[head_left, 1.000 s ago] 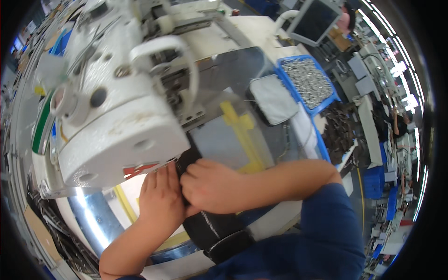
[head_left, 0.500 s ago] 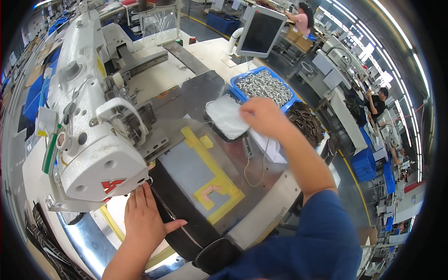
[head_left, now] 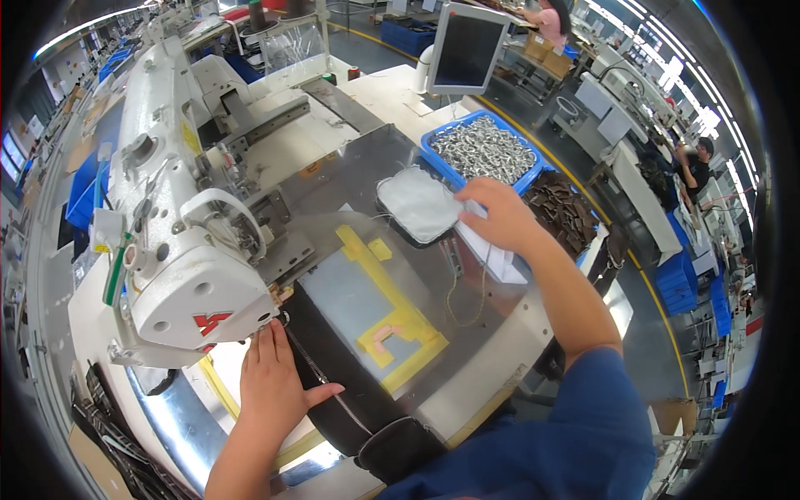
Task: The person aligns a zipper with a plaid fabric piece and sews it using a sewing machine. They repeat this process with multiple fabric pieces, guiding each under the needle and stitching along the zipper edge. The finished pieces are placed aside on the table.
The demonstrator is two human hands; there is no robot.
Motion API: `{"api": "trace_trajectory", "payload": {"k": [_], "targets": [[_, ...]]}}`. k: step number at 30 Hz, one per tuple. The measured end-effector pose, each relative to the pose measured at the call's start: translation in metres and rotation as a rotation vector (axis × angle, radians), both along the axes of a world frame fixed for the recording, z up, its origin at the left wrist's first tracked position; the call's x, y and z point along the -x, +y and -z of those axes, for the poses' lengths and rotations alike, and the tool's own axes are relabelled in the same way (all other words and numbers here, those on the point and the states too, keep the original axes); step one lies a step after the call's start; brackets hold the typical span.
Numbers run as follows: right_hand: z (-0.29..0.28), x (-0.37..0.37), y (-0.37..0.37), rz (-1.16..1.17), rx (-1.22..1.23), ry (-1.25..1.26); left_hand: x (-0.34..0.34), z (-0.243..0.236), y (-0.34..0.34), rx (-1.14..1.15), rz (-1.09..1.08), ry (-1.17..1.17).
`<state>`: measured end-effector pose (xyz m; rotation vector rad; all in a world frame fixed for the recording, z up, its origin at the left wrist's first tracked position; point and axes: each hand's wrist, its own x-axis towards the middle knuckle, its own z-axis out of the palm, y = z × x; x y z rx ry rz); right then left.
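My left hand (head_left: pixel 275 379) lies flat with fingers stretched and thumb out, its fingertips beside the white sewing machine head (head_left: pixel 204 296). It presses on the left edge of a black fabric piece (head_left: pixel 333 367) with a metal zipper (head_left: pixel 321 375) along it. A small black rounded pouch part (head_left: pixel 400 450) is at the piece's near end. My right hand (head_left: pixel 504 217) is at the right edge of a stack of whitish rounded-square pieces (head_left: pixel 417 204), fingers curled and drawn together. What they hold, if anything, cannot be made out.
Behind my right hand stands a blue tray (head_left: pixel 537 171) of metal rings or hooks, with a heap of brown pieces (head_left: pixel 562 212) beside it. A template with yellow tape (head_left: pixel 417 358) lies on the metal plate. A monitor (head_left: pixel 467 50) stands at the back; other people work farther off.
My right hand has shifted a little to the right along the whitish stack's edge and its fingers look less blurred. My left hand stays on the black fabric. The view has shifted slightly.
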<state>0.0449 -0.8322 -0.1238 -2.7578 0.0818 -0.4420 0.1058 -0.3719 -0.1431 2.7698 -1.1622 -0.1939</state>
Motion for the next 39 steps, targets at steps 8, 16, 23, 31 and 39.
{"api": "trace_trajectory", "payload": {"k": [8,16,23,31,39], "targets": [[0.024,-0.134,-0.030,-0.199,0.045,-0.028,0.005,0.000,0.007,0.133,-0.005,0.021],[-0.081,-0.083,0.093,-0.422,0.336,-0.463,-0.009,0.020,0.021,0.704,0.095,-0.258],[-0.080,-0.031,0.202,-0.858,0.030,-0.400,0.002,-0.006,0.032,1.123,0.084,-0.243],[0.005,-0.036,0.232,-0.849,-0.167,-0.365,-0.005,0.009,0.032,0.865,0.025,0.086],[0.018,-0.041,0.232,-0.829,-0.273,-0.362,-0.001,0.016,0.032,0.931,0.069,0.008]]}}
